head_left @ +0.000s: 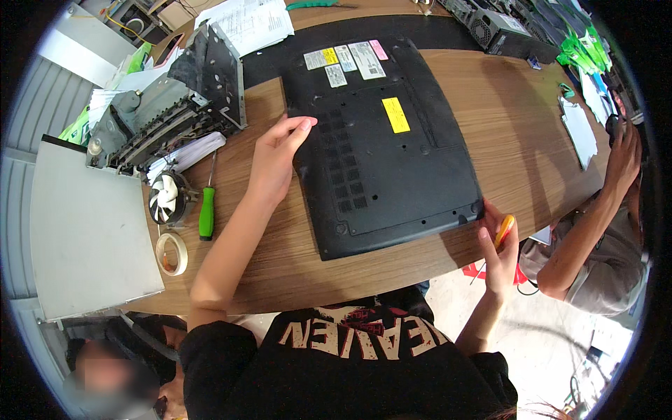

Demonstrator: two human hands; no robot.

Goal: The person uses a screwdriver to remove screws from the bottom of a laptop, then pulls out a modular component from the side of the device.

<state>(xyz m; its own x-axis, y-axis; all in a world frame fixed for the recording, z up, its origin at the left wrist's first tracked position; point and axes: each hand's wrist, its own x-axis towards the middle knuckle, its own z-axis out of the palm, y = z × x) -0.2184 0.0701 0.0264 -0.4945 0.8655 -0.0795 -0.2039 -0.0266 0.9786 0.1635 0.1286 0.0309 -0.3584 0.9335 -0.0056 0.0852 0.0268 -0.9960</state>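
A black laptop [392,175] lies upside down on the wooden table, its vented underside, screw holes and several labels facing up. At its left edge, my left hand [276,157] is closed in a pinch, thumb against forefinger; whatever may be between the tips is too small to make out. My right hand [498,255] is at the near right corner of the laptop, with its fingers along the edge. Tucked in that hand is a screwdriver with an orange-yellow handle [505,229], its thin shaft pointing down past the palm.
Left of me stand a green-handled screwdriver [206,213], a tape roll [171,253], a small white-bladed fan [166,197] and an opened metal chassis [154,112]. Papers [245,28] lie at the back, computer parts [500,31] at the far right. Another person's arm [595,217] reaches in at right.
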